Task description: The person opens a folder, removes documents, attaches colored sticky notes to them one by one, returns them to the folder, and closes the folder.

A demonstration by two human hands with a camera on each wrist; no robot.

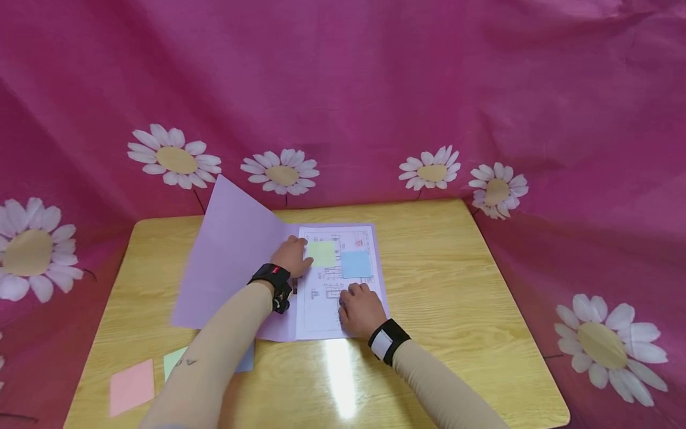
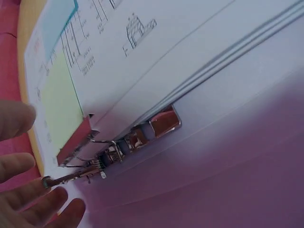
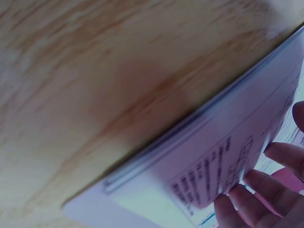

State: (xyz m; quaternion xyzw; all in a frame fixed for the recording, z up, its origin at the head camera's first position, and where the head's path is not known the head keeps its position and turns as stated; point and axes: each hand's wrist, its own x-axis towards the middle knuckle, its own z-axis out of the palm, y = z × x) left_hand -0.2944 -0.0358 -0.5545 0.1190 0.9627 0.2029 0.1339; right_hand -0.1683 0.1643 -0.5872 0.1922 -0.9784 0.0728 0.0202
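Note:
A purple folder lies opened on the table, its front cover raised to the left. Inside is a stack of white sheets with printed technical drawings, bearing a yellow-green sticky note and a blue sticky note. Along the spine sits a shiny metal lever clip. My left hand is at the clip's upper end; a fingertip touches the lever's tip, the thumb apart from it. My right hand rests on the sheets' lower right part, fingertips on the paper.
Left of the folder, a pink sticky note and a green sticky note lie on the wooden table. A blue piece shows partly beneath my left forearm. Behind the table hangs a magenta daisy-print cloth.

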